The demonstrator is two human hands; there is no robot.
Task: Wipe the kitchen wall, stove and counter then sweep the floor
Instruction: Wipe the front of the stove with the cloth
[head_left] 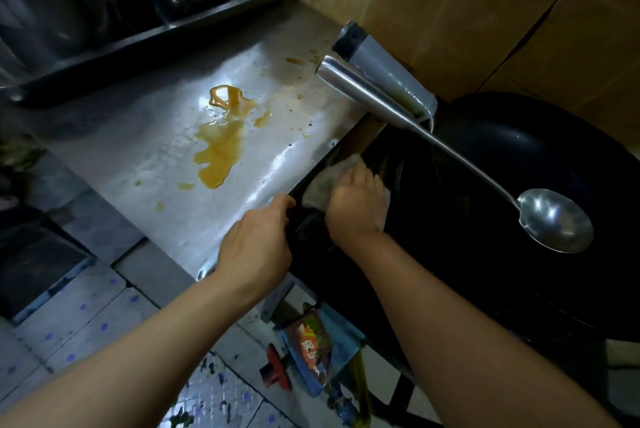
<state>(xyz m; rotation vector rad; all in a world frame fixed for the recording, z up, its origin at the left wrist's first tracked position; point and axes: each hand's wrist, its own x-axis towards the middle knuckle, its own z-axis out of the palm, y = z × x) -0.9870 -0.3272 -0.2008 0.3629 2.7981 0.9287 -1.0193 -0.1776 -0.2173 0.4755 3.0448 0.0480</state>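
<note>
A steel counter (145,136) carries a brown oily spill (218,153) near its middle. My right hand (356,205) grips a grey cloth (332,181) and presses it into the dark gap between the counter's right edge and the black stove (433,254). My left hand (258,247) holds the counter's right edge, fingers curled over it beside the cloth. A black wok (502,157) sits on the stove. The tan tiled wall (467,11) rises behind it.
A long steel ladle (554,219) lies across the wok, its handle reaching over the counter. A dark tray (145,39) with several steel pots stands at the back. On the tiled floor (86,316) lie a packet (311,348) and a red valve (275,368).
</note>
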